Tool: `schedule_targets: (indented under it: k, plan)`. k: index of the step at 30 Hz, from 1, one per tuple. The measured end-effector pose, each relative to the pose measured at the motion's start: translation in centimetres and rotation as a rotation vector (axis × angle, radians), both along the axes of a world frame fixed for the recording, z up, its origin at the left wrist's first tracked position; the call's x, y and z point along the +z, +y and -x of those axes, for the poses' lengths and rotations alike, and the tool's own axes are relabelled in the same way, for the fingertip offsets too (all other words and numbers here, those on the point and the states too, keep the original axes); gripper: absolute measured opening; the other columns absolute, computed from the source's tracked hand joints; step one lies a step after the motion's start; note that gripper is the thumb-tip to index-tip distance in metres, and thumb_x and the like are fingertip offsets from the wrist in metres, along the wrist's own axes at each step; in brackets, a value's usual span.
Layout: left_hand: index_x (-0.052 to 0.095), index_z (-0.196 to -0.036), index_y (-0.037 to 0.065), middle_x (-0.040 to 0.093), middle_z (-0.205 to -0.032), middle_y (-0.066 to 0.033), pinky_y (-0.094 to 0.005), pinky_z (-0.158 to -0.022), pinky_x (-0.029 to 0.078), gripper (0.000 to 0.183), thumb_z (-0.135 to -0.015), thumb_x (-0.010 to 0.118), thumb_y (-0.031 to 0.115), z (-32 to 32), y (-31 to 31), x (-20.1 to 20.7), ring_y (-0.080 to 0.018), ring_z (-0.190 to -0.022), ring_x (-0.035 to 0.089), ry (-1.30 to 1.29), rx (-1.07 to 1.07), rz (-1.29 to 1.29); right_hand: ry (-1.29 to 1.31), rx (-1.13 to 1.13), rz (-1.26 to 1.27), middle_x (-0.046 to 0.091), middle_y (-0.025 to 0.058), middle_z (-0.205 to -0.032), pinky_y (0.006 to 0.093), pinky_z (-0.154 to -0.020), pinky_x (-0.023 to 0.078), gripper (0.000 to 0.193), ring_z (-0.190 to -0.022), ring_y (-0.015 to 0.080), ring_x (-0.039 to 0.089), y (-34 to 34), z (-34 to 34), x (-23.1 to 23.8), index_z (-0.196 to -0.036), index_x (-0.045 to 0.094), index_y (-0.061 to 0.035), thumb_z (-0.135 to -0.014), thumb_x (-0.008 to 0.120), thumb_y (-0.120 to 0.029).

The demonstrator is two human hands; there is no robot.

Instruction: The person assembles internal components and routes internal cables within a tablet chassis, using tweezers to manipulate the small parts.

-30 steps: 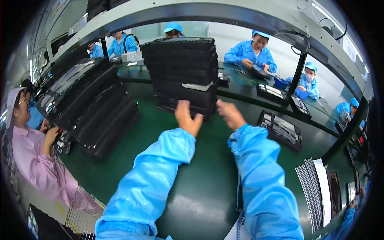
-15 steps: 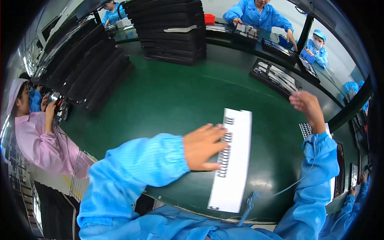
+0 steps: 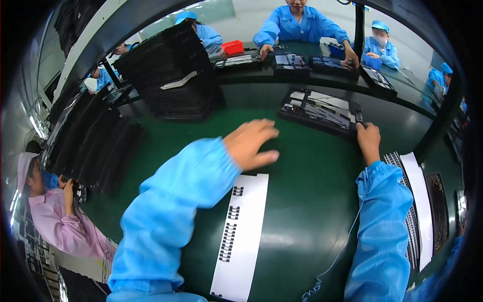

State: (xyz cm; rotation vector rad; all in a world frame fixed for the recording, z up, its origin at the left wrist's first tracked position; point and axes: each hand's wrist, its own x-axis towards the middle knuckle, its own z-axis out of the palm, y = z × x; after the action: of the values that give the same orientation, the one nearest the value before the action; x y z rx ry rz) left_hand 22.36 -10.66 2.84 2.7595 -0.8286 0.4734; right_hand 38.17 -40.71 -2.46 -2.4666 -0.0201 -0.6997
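A black tray (image 3: 313, 122) holding several flat grey and dark parts lies on the far side of the green table. At its right front corner, the fingers of my right hand (image 3: 370, 140) are closed on the edge. My left hand (image 3: 251, 145) is open, fingers stretched toward the tray and thumb apart, holding nothing; a gap separates it from the tray. Below that hand a long white strip (image 3: 249, 231) lies on the table, with small black clip-like pieces (image 3: 228, 241) along its left side. A thin blue coiled cord (image 3: 342, 247) runs down from my right wrist.
Tall stacks of black trays (image 3: 173, 75) stand at the back left. More filled trays (image 3: 291, 61) line the raised far ledge, where co-workers in blue sit. On the right lie another white strip (image 3: 418, 211) and rows of small dark pieces (image 3: 400, 176). A person in pink works at the left.
My left hand has lifted off the white strip and reached forward. My right hand has come down onto the tray's corner. The view has shifted, placing the strip farther left and lower.
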Motion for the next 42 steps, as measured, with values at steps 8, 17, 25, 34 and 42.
schedule_targets:
  k: [8,17,25,34,42]
  plan:
    - [0.036,-0.121,-0.008,0.039,-0.122,-0.0265,-0.0334,-0.097,0.029,0.077,-0.07,0.061,0.043,-17.8,-2.3,-6.4,-0.0341,-0.114,0.039,0.225,0.575,0.677,0.316,-0.053,0.168,0.053,0.0296,-0.1,0.0434,-0.084,0.038,0.066,-0.093,0.0417,0.051,2.2,-3.1,0.2,-0.1,0.056,0.0074,-0.08,0.038,-0.053]
    - [0.044,-0.117,-0.004,0.045,-0.119,-0.0203,-0.0311,-0.093,0.034,0.063,-0.063,0.07,0.017,-10.5,0.6,-2.0,-0.0273,-0.109,0.046,-0.219,0.378,0.984,0.004,0.175,-0.835,0.059,0.0179,-0.089,0.0325,-0.07,0.043,0.04,-0.08,0.027,0.057,5.8,0.7,2.1,-0.088,0.056,0.0103,-0.079,0.058,-0.029]
    - [0.033,-0.124,-0.003,0.037,-0.127,-0.0172,-0.0384,-0.098,0.027,0.069,-0.07,0.068,0.023,5.7,2.4,3.1,-0.0289,-0.12,0.032,0.306,-0.18,0.956,0.157,0.776,-1.5,0.061,0.0104,-0.089,0.0303,-0.078,0.045,0.016,-0.083,0.0198,0.058,-2.9,9.2,9.7,-0.091,0.057,0.0011,-0.079,0.057,-0.009]
    - [0.033,-0.125,-0.001,0.022,-0.133,-0.0247,-0.0519,-0.1,0.016,0.079,-0.069,0.061,0.047,15.8,1.2,-3.2,-0.0407,-0.124,0.019,0.381,-0.093,0.016,0.226,0.396,-1.524,0.048,0.0176,-0.116,0.0342,-0.09,0.042,0.033,-0.104,0.0229,0.05,-8.7,24.3,5.8,-0.114,0.044,0.006,-0.086,0.044,-0.012]
    - [0.033,-0.124,-0.004,0.021,-0.134,-0.0245,-0.0489,-0.101,0.018,0.077,-0.07,0.061,0.045,16.7,0.8,-3.4,-0.0363,-0.126,0.018,0.374,-0.212,0.066,0.319,0.251,-0.781,0.052,0.01,-0.102,0.026,-0.083,0.039,0.03,-0.089,0.0146,0.051,-8.8,27.5,2.3,-0.11,0.046,0.0018,-0.085,0.047,-0.014]
